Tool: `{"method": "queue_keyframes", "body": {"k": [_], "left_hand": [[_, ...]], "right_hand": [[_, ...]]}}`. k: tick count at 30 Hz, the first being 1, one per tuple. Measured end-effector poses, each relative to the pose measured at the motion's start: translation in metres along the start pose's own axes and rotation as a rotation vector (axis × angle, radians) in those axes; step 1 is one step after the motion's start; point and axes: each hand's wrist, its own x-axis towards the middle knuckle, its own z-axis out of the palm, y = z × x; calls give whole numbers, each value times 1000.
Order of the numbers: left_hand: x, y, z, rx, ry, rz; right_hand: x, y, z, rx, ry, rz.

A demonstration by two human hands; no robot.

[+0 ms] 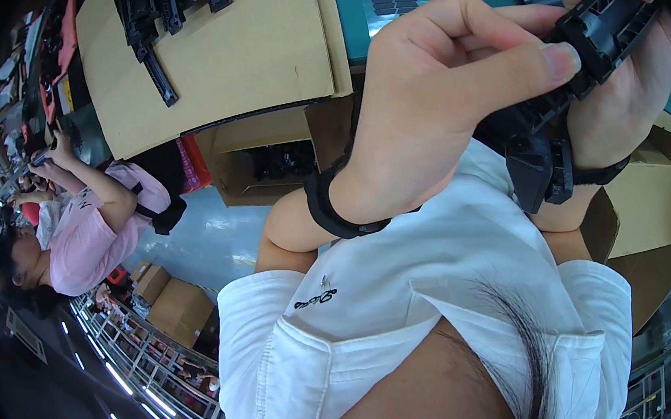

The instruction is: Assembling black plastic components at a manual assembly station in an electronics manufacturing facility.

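My left hand (445,98) and my right hand (634,94) are raised close in front of my chest, both closed on one black ribbed plastic part (608,29). My left thumb presses against the part's side, with the fingers curled above it. My right hand wraps the part from behind, at the upper right. The part runs down between my wrists to a blocky black end (532,169). A black wristband (335,213) sits on my left wrist, and another is on the right one. I wear a white shirt.
On the teal worktable (356,15) lies a cardboard sheet (237,60) with several long black plastic strips (156,11). Beneath it sits an open carton of black parts (275,162), and more cartons (654,210) stand at right. A person in pink (88,232) works at left.
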Motion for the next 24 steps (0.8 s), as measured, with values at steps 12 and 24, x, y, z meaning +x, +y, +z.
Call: {"method": "queue_keyframes", "body": {"k": [12,24], "left_hand": [[3,-15,6,14,-19,-19],[3,-9,-6,26,-40,-45]], "right_hand": [[-2,-8,-2,74,65,93],[-6,-7,2,112,15,97]]}}
